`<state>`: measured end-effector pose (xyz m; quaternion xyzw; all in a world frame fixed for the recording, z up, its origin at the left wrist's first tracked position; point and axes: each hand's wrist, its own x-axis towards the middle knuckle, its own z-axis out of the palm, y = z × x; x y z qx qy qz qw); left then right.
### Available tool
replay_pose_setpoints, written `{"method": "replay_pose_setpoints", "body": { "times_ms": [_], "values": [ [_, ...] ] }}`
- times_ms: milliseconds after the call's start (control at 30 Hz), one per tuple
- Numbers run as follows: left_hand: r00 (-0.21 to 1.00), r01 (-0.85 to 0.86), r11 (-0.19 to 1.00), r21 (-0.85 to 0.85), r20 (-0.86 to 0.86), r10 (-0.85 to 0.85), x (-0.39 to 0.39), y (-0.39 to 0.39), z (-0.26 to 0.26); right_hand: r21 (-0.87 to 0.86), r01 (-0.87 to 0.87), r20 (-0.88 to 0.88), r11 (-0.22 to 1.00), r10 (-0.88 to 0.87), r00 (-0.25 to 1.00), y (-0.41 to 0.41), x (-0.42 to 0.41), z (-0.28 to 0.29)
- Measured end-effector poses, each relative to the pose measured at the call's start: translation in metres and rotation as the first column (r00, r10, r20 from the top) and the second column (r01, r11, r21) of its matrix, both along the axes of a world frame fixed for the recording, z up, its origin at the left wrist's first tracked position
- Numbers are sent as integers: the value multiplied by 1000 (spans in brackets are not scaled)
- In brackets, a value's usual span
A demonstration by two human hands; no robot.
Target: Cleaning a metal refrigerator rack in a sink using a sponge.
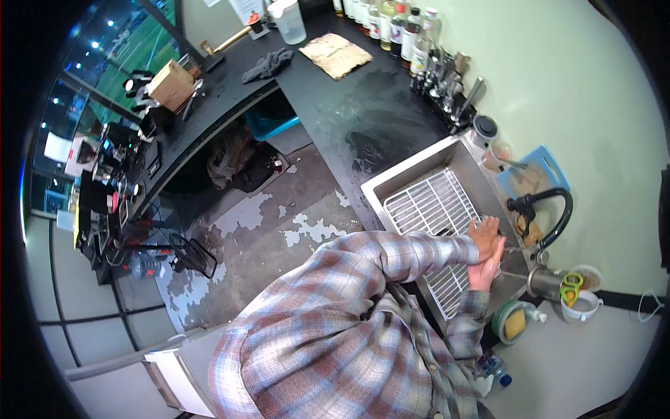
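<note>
My left hand [484, 238] lies across my right hand [485, 269], and the two touch over the sink [458, 157]. The fingers of both look extended; part of each palm is hidden by the contact, and no object shows in them. Both hands look wet. Below them, a white wire rack [432, 201] sits in the steel basin, partly hidden by my left sleeve. A black gooseneck faucet [562, 214] curves beside the basin, to the right of my hands. A thin line that may be water runs near my fingers.
A blue cutting board [549, 162] leans against the wall. Metal bar tools [445, 86] and bottles [398, 36] line the counter. Near the sink's lower right stand a steel canister [544, 283], green-handled scissors [571, 283] and a round container with a yellow sponge [514, 323].
</note>
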<state>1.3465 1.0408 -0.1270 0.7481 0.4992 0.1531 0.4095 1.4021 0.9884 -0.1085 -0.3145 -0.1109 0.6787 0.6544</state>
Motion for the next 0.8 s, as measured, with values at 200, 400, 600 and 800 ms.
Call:
{"method": "replay_pose_setpoints", "body": {
  "times_ms": [200,400,600,800],
  "values": [
    [994,74,975,211,58,-88,-10,4,-7,-99,-30,-29,995,28,999,13,16,10],
    [917,-29,988,-149,389,85,-13,8,-52,-38,-34,587,999,50,808,28,2,-3],
    [962,19,969,-246,268,50,-29,10,-24,-85,31,996,996,85,16,25,18,-5],
    [530,-70,972,-225,817,227,-4,11,-49,377,-216,922,901,-388,-5,37,17,-45]
  ]
}}
